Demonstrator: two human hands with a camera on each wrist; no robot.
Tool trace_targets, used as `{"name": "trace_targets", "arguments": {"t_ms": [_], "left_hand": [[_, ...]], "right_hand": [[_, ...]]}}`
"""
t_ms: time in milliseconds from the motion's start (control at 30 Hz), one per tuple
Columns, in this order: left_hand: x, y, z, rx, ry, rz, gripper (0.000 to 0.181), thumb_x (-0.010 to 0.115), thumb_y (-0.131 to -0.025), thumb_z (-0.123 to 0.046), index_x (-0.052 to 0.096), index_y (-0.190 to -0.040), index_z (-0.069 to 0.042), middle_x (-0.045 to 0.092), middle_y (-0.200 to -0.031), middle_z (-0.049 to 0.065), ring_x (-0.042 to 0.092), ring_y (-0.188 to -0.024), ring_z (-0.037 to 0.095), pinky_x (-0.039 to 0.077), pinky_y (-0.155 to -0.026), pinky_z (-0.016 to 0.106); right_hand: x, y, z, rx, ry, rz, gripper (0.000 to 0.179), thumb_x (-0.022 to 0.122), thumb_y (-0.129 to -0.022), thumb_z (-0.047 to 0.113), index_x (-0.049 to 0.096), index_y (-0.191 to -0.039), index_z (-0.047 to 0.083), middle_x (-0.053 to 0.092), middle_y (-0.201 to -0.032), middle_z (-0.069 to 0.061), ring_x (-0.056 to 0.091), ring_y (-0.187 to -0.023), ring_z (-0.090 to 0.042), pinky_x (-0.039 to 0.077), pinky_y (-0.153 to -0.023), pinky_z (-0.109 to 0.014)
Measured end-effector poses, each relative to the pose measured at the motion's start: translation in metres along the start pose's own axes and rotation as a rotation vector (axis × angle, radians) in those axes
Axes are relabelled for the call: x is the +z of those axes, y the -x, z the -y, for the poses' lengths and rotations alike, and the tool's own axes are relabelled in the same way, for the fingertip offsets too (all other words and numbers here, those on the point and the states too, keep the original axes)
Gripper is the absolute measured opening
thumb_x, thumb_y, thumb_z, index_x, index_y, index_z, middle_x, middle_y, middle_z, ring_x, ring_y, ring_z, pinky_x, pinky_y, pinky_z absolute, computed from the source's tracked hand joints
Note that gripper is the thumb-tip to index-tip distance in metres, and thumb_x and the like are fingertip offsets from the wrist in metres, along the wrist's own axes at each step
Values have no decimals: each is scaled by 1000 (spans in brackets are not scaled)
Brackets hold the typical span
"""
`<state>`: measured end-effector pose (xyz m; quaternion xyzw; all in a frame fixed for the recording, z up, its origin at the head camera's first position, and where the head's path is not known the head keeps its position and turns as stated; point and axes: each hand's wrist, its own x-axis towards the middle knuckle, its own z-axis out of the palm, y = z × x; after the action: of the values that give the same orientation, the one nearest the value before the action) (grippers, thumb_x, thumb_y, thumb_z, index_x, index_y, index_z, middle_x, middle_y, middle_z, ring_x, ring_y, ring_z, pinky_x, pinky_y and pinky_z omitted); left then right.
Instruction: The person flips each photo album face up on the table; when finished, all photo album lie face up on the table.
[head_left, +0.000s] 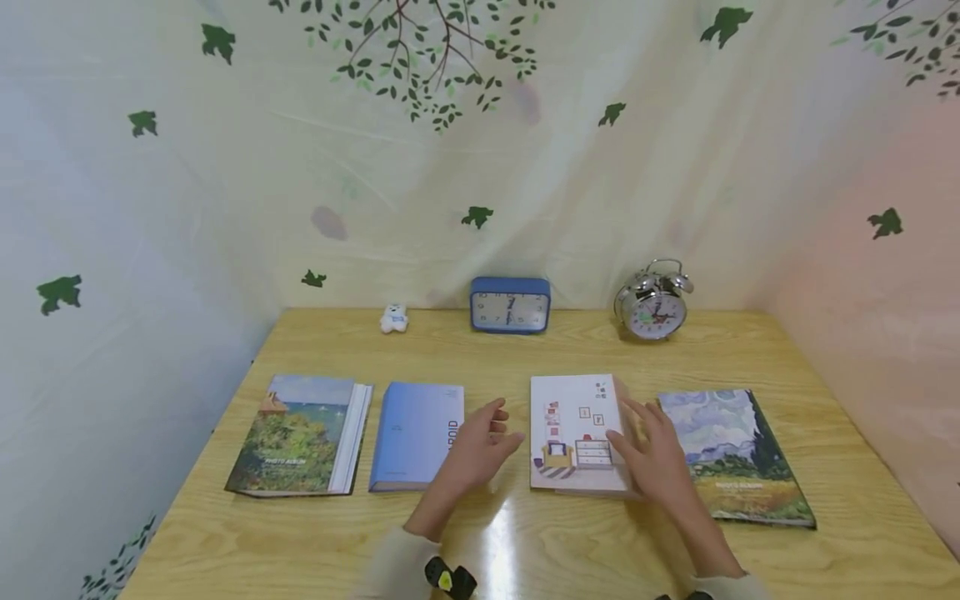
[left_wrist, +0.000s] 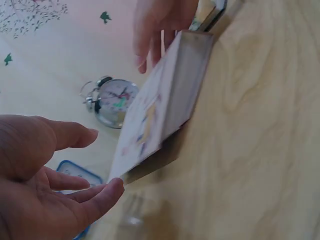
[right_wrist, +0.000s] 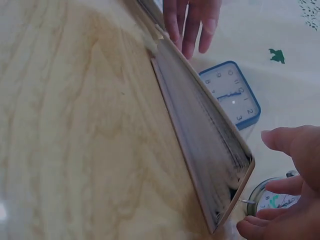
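A white book with a drawn room on its cover (head_left: 573, 433) lies right of the table's middle. My right hand (head_left: 654, 450) is at its right edge, thumb over the cover and fingers spread along the side. In the right wrist view, the right hand (right_wrist: 295, 185) is loosely bent beside the thick book's (right_wrist: 200, 135) corner, holding nothing. My left hand (head_left: 483, 446) hovers between this book and a blue book (head_left: 416, 433), overlapping the blue one's right edge. Its fingers are relaxed with a gap to the thumb, and the left wrist view shows the left hand (left_wrist: 60, 180) near the white book's near corner.
A photo album (head_left: 300, 433) lies at the far left, and another landscape-covered album (head_left: 738, 458) at the right, close by my right hand. Along the back stand a small white bear figure (head_left: 393, 318), a blue clock (head_left: 510, 306) and a silver twin-bell alarm clock (head_left: 654, 310).
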<state>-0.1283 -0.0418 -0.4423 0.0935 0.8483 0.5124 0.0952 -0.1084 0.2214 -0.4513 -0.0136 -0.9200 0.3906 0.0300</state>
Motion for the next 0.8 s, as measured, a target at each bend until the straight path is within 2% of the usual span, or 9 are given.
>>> {"name": "trace_targets", "arguments": {"t_ms": [167, 233, 300, 400, 500, 633, 800], "left_hand": [[31, -1, 3, -33, -1, 28, 66, 69, -86, -14, 38, -141, 8, 56, -124, 17, 60, -107, 26, 54, -88, 35], [39, -2, 3, -7, -12, 12, 62, 69, -84, -10, 42, -138, 9, 57, -118, 16, 59, -102, 23, 54, -85, 31], [44, -3, 3, 25, -61, -10, 55, 68, -83, -8, 49, -132, 9, 58, -111, 16, 58, -98, 21, 53, -82, 30], [49, -3, 1, 52, -147, -24, 52, 66, -83, -7, 52, -130, 9, 58, -110, 18, 56, -96, 21, 51, -84, 32], [51, -1, -1, 56, -193, -4, 55, 65, -85, -7, 48, -134, 9, 58, -116, 20, 57, -99, 22, 52, -87, 33], [53, 1, -1, 94, -228, 0, 51, 65, -85, -8, 51, -133, 6, 60, -114, 16, 56, -95, 18, 51, -80, 27], [55, 3, -5, 121, -233, -30, 45, 66, -83, -8, 58, -125, 5, 62, -100, 11, 53, -84, 13, 46, -71, 21]], "right_hand": [[0, 9, -10, 50, -43, 64, 68, 53, -98, 36, 29, -145, -7, 31, -144, -34, 34, -131, -51, 32, -104, -62], [2, 11, -12, 35, -50, 71, 67, 52, -98, 36, 31, -145, -7, 36, -142, -33, 40, -128, -49, 38, -102, -60], [4, 13, -14, 8, -43, 68, 64, 51, -99, 35, 33, -145, -6, 39, -142, -32, 42, -127, -48, 40, -101, -58], [7, 16, -17, -2, -34, 60, 62, 49, -100, 36, 34, -147, -1, 38, -145, -28, 40, -131, -46, 39, -103, -57], [8, 18, -19, 18, -47, 41, 60, 47, -100, 37, 34, -148, 4, 37, -147, -25, 41, -131, -44, 39, -103, -56], [7, 22, -17, 57, -95, 36, 60, 45, -100, 41, 33, -149, 8, 36, -149, -21, 44, -130, -42, 40, -104, -53], [7, 25, -14, 45, -175, 13, 57, 46, -100, 40, 34, -149, 13, 36, -150, -17, 44, -132, -39, 41, -104, -47]]}}
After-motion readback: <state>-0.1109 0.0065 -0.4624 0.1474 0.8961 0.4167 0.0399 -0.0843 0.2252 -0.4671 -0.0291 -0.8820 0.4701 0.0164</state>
